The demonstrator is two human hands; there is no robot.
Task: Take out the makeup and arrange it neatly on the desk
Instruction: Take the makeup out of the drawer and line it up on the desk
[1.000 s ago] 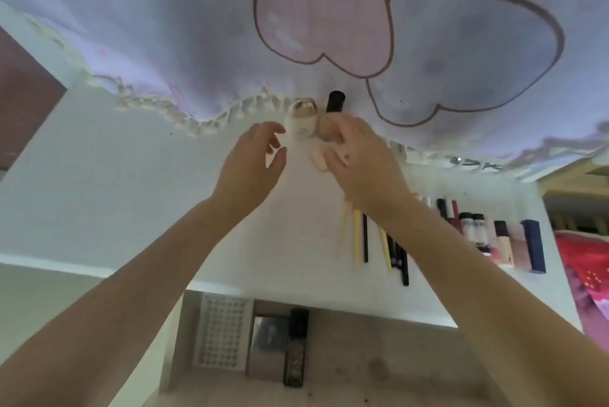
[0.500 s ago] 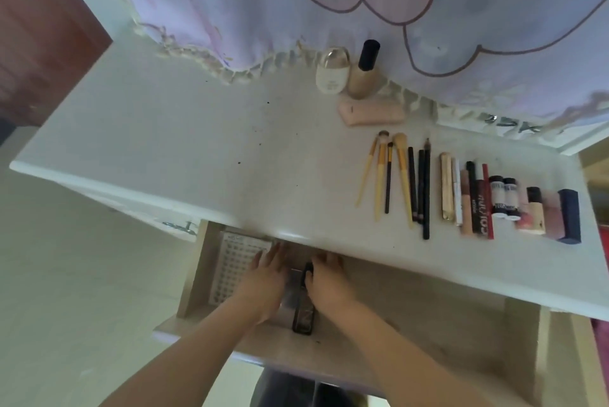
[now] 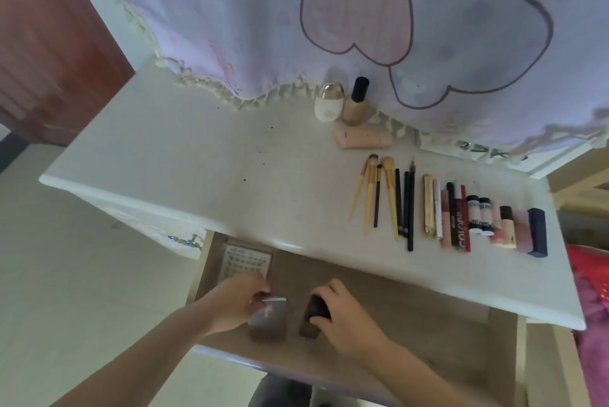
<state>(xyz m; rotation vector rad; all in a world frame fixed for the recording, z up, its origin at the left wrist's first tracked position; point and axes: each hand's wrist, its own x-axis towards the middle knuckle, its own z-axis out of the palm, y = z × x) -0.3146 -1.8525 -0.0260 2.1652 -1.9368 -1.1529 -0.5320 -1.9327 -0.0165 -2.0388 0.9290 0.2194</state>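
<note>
Both hands down in the open drawer (image 3: pixel 428 334) at 6 o'clock. Left hand (image 3: pixel 235 303) curled round a grey-brown compact (image 3: pixel 268 319), pinching its top edge; right hand (image 3: pixel 344 316) wrapped over a dark case (image 3: pixel 314 314). At 9 o'clock of the left hand, a clear sheet (image 3: pixel 245 263) with blurred lettering. Up on the white desk (image 3: pixel 197 169), at 2 o'clock, brushes (image 3: pixel 379 192) and tubes (image 3: pixel 461 219), one reading "COLOUR". Heart-print cloth (image 3: pixel 362 11) hanging at 12 o'clock; pale tiled floor (image 3: pixel 49 275) at 9.
</note>
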